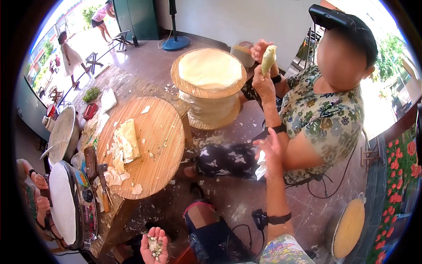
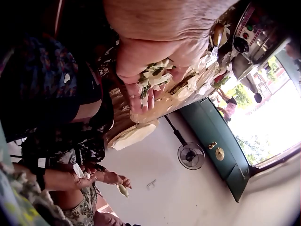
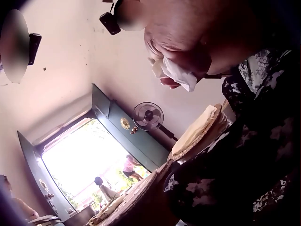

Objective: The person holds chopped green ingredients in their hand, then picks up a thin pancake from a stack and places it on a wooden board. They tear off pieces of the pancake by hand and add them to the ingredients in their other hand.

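Observation:
Palm up at the bottom of the head view, my left hand [image 1: 153, 252] carries a small heap of food scraps [image 1: 155, 244], pale bits mixed with green. The left wrist view has the scraps [image 2: 155, 77] lying along its loosely cupped fingers. In my right hand [image 1: 273, 149] I hold a crumpled white tissue [image 1: 261, 166], raised in front of a seated person in a floral shirt. The tissue [image 3: 176, 73] sticks out below my fingers in the right wrist view. That person holds up a pale green rolled wrap [image 1: 268, 60].
Flaky pastry pieces [image 1: 126, 143] lie on a round slatted board [image 1: 165, 169] on the wooden table. A stack of thin round sheets [image 1: 210, 68] stands beyond it. Left are a cleaver [image 1: 102, 176], a metal pot [image 1: 66, 127] and a round griddle [image 1: 62, 198]. Floor scraps surround the table.

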Tool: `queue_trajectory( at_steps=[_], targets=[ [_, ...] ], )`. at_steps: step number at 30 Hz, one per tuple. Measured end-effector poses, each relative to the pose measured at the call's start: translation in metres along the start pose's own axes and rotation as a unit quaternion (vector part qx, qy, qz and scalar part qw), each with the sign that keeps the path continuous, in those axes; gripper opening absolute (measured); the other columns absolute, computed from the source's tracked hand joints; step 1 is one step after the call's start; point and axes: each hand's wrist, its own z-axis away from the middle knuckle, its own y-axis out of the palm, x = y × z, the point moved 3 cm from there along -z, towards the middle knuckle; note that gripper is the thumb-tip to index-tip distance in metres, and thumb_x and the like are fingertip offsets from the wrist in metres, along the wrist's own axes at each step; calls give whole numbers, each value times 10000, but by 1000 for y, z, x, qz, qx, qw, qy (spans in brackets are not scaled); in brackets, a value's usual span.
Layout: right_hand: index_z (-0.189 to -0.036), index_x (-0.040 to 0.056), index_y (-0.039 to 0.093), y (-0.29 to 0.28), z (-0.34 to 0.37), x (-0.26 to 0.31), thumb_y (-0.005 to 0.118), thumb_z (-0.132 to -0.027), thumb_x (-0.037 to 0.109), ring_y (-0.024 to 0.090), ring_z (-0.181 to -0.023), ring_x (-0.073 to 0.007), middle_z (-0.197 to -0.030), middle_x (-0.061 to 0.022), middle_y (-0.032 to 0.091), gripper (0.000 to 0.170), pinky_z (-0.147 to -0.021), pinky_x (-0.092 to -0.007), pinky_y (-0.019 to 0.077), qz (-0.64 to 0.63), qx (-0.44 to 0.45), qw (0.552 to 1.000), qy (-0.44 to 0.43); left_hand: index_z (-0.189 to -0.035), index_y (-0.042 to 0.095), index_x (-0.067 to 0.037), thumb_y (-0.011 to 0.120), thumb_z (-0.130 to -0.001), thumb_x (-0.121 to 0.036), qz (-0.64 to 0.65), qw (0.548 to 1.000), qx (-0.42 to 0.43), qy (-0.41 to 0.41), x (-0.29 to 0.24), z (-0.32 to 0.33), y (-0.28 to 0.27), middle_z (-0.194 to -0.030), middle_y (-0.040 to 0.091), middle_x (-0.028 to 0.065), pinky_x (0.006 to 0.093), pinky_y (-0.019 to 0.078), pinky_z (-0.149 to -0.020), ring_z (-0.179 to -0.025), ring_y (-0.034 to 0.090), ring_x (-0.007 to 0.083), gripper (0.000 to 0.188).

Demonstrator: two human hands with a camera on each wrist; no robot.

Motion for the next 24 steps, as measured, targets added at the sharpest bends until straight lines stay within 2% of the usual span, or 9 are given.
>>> queue_trajectory(
  at_steps=[5, 9, 15, 21, 24],
  targets=[
    [-1355, 1, 239, 3, 6, -1, 616, -813, 98, 518, -502, -91, -847, -110, 608, 667, -449, -183, 416, 6, 34, 999, 12, -1262, 408, 67, 361, -953, -218, -13, 1000, 6, -2, 2, -4, -1, -1322, 411, 220, 446, 277, -1074, -1283, 331, 326, 423],
    [-1352, -1, 246, 2, 7, -8, 621, -810, 97, 518, -492, -91, -850, -115, 609, 666, -440, -182, 412, -7, 15, 1000, 3, -1263, 410, 64, 360, -952, -221, -29, 999, 9, 8, 0, -6, -3, -1320, 415, 217, 445, 285, -1069, -1277, 340, 325, 424],
    [-1358, 0, 228, 5, 12, -10, 609, -815, 99, 524, -497, -100, -855, -125, 611, 671, -447, -183, 417, 10, 31, 999, 21, -1272, 398, 64, 352, -955, -223, -8, 1000, 14, 7, -2, -2, -3, -1323, 414, 214, 445, 277, -1073, -1280, 336, 324, 430],
    [-1374, 5, 183, -4, 11, -9, 590, -820, 98, 534, -505, -108, -888, -133, 602, 694, -448, -197, 427, -6, -31, 999, -14, -1284, 382, 64, 331, -960, -223, -4, 999, 36, 12, -6, 7, -1, -1330, 403, 216, 439, 257, -1084, -1290, 318, 326, 436],
    [-1377, 8, 174, -1, 12, -7, 589, -823, 104, 537, -508, -112, -900, -133, 595, 699, -449, -202, 431, 6, -20, 1000, -5, -1283, 381, 67, 325, -961, -226, -10, 999, 46, 16, -8, 9, -2, -1333, 397, 219, 440, 254, -1086, -1291, 315, 327, 440]
  ],
)
